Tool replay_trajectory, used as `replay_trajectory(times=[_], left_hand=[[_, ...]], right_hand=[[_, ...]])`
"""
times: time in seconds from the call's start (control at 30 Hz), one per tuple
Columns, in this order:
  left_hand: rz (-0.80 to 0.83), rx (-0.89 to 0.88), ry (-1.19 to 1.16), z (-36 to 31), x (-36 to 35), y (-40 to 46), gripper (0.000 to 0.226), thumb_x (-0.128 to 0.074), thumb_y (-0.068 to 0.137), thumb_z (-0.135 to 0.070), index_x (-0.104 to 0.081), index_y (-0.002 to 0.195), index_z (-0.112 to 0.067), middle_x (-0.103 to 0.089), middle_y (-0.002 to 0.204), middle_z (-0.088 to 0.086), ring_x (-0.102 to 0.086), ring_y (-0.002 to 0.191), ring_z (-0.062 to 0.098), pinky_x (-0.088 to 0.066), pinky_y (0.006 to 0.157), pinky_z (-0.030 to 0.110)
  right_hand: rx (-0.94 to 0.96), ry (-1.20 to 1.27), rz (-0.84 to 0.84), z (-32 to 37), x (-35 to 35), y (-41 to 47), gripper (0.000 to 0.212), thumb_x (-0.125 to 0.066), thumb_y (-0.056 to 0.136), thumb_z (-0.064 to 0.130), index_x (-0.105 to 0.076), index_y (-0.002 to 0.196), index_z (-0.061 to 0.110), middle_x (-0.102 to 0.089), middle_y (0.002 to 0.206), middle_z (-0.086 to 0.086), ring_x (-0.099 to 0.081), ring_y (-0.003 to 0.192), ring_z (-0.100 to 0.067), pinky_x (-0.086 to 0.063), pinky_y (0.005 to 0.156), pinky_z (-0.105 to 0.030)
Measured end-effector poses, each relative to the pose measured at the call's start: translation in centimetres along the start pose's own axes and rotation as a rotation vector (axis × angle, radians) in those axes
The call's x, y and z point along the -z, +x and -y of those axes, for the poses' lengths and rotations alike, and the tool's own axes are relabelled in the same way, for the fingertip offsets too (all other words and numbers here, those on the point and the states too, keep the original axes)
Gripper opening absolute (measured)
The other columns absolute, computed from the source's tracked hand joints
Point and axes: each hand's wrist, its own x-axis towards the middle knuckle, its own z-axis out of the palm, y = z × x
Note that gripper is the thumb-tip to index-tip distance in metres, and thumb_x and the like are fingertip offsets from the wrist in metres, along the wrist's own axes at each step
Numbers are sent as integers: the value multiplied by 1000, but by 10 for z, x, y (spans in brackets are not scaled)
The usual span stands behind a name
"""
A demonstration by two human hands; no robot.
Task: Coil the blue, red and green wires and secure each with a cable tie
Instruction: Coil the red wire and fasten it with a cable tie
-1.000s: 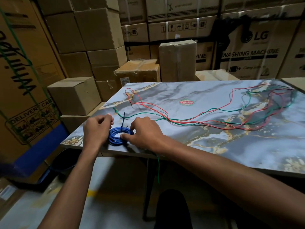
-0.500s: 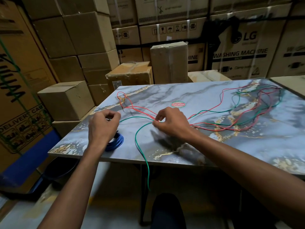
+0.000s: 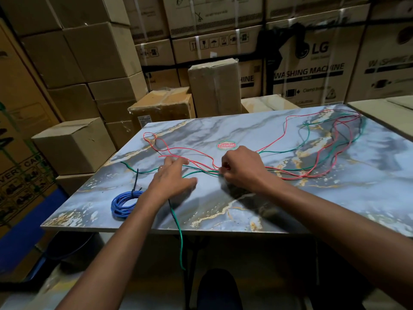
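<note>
**Blue coil done, hands move to the red and green wires**

Stacked cardboard boxes [image 3: 73,52] fill the back of the room. In front stands a marble-patterned table [image 3: 268,211]. Red wire [image 3: 274,142] and green wire [image 3: 288,151] sprawl loose and tangled across its middle and far right, one green end hanging over the near edge. Near the left front corner lies the blue wire [image 3: 123,203], coiled, with a dark cable tie [image 3: 135,182] sticking up from it. A second ago both hands were on that coil; now they have let go. The left hand [image 3: 172,177] reaches out, fingers straight, holding nothing. The right hand [image 3: 240,168] pinches the strands where red and green cross. Two wires likely remain.
</note>
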Motion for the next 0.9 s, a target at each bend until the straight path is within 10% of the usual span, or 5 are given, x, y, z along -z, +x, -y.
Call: replay_trajectory(times=[0.3,0.63,0.9], left_hand=[[110,-100,31,-8,-24,40,68,-52,102,-37,-22,157,-14,-21,161,16,-19,150,31,-21,120,38],[21,-117,-42,-26,-37,86,75,-41,80,-51,-45,146,-16,-44,152,13,-39,141,32,-34,115,44],[-175,24,-198,-32,-24,94,25,-59,66,-38,-74,82,-26,-74,88,0,-70,92,24,-57,79,35]], right_hand=[[-122,221,-77,-44,19,4,22,-64,95,34,-77,97,16,-76,91,-5,-66,84,-29,-52,71,-37],[-128,720,94,-84,43,-6,18,-61,98,19,-75,90,12,-77,76,4,-61,61,3,-43,60,-18],[-300,1133,-411,-118,58,0,20,-52,105,18,-67,94,14,-55,55,-1,-44,51,-12,-33,46,-20]])
